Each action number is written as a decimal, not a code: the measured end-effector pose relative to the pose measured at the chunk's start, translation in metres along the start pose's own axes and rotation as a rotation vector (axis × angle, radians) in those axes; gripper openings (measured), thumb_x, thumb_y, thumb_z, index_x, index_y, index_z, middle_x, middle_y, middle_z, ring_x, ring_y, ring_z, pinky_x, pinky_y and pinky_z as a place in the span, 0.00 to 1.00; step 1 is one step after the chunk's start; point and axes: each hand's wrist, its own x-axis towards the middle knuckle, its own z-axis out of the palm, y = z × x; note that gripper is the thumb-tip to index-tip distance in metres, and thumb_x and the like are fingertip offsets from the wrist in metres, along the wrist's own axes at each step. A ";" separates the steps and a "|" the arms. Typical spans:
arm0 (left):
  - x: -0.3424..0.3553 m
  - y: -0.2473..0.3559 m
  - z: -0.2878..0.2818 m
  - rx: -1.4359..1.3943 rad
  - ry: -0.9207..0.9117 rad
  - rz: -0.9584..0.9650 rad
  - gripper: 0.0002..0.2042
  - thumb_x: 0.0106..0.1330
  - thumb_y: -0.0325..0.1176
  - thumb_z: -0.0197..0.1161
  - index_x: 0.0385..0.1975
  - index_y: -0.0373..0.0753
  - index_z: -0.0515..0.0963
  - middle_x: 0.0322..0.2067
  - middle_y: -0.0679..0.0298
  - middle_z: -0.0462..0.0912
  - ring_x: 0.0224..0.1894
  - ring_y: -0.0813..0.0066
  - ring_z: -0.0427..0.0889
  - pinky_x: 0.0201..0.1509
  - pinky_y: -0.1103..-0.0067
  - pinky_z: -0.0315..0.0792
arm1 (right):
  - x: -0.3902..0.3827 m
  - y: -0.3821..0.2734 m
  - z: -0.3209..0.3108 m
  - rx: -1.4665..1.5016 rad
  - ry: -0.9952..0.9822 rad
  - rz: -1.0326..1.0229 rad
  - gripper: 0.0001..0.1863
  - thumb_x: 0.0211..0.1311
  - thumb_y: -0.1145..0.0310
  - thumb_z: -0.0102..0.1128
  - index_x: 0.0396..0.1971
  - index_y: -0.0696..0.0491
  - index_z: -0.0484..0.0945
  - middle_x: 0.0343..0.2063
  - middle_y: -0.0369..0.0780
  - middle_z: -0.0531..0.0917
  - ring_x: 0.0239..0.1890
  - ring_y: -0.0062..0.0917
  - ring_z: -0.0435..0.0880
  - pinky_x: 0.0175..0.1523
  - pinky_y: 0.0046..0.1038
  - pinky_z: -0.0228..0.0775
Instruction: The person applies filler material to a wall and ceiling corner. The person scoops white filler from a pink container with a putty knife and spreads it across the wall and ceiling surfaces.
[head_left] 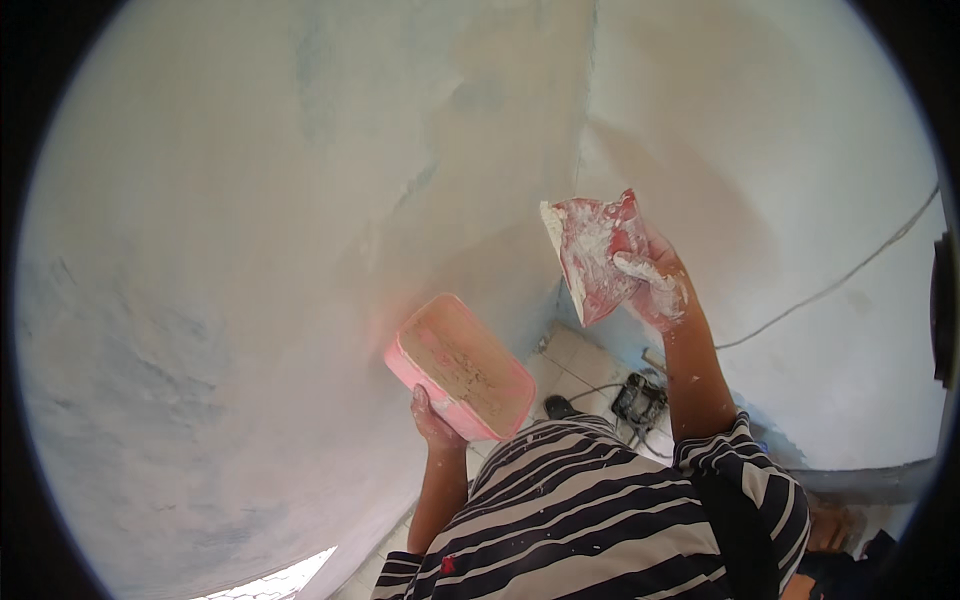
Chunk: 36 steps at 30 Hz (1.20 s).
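Note:
My left hand [432, 422] grips the near side of a pink plastic tub [448, 408], which is tilted. Greyish-beige putty [462, 362] coats the inside of the tub. Up and to the right, my right hand [655, 288] is closed on a red putty spreader [592, 245] smeared with white paste. A thick white bead lies along the spreader's left edge. White residue covers the right thumb and part of that hand. The spreader is held apart from the tub, in front of the wall corner; whether it touches the wall I cannot tell.
A patchy white-and-bluish wall [250, 240] fills the left and meets another wall [820, 130] at a corner. A cable [840, 280] runs across the right wall. Below, a dark device with cords [638, 400] sits on the tiled floor [578, 358].

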 end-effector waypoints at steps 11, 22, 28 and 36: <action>0.019 -0.041 0.010 -0.044 0.013 0.222 0.37 0.60 0.48 0.61 0.64 0.37 0.54 0.58 0.55 0.66 0.60 0.57 0.68 0.63 0.62 0.64 | 0.177 -0.039 -0.008 -0.555 0.300 -0.763 0.22 0.63 0.76 0.52 0.58 0.60 0.68 0.44 0.37 0.80 0.34 0.17 0.76 0.39 0.22 0.70; -0.015 -0.051 0.007 0.017 0.154 0.366 0.41 0.54 0.54 0.65 0.63 0.39 0.58 0.58 0.57 0.66 0.58 0.59 0.69 0.60 0.63 0.67 | 0.137 0.028 0.033 -0.613 0.151 -0.960 0.23 0.52 0.76 0.54 0.51 0.56 0.74 0.42 0.45 0.79 0.47 0.33 0.80 0.45 0.32 0.71; -0.015 -0.055 0.032 -0.025 0.304 0.330 0.42 0.52 0.60 0.62 0.62 0.38 0.60 0.57 0.58 0.67 0.57 0.57 0.69 0.59 0.62 0.68 | 0.171 0.016 0.018 -1.086 0.151 -0.988 0.21 0.58 0.78 0.49 0.54 0.59 0.73 0.51 0.45 0.78 0.46 0.29 0.82 0.44 0.28 0.70; -0.016 -0.056 0.036 0.001 0.280 0.385 0.41 0.52 0.59 0.61 0.62 0.38 0.61 0.57 0.57 0.68 0.57 0.58 0.69 0.59 0.61 0.67 | 0.141 0.022 0.043 -0.705 0.041 -1.265 0.20 0.58 0.76 0.47 0.51 0.60 0.74 0.52 0.50 0.78 0.47 0.39 0.81 0.50 0.37 0.70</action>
